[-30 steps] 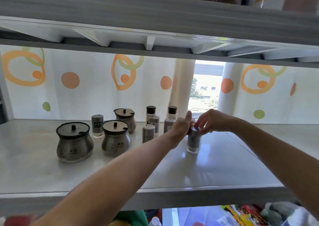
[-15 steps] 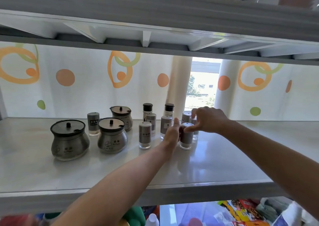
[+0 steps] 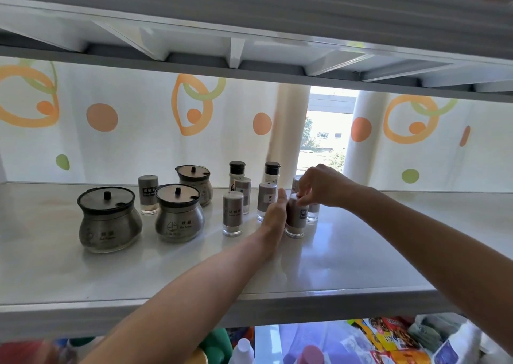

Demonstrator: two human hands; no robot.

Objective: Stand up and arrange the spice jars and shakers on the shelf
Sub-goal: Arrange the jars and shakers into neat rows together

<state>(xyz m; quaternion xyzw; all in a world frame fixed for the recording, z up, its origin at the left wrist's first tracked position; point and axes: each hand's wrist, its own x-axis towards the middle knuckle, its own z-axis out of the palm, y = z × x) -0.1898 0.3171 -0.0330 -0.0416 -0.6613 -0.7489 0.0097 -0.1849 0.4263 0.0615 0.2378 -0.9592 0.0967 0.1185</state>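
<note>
Shaker (image 3: pixel 297 220) upright on shelf (image 3: pixel 361 252), mid-depth, sandwiched between both hands. Left hand (image 3: pixel 273 216) at its 9 o'clock: fingers straight, laid flat against the side, no grasp. Right hand (image 3: pixel 322 186) at 1 o'clock, above: fingertips pinching the cap, wrist bent down. Other shakers (image 3: pixel 232 213) just behind, 10 to 12 o'clock. Lidded jars (image 3: pixel 179 216) well apart at 9 o'clock.

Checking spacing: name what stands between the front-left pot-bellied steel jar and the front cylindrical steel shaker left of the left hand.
Head view: a second pot-bellied steel jar with a knobbed lid stands between them.
</note>
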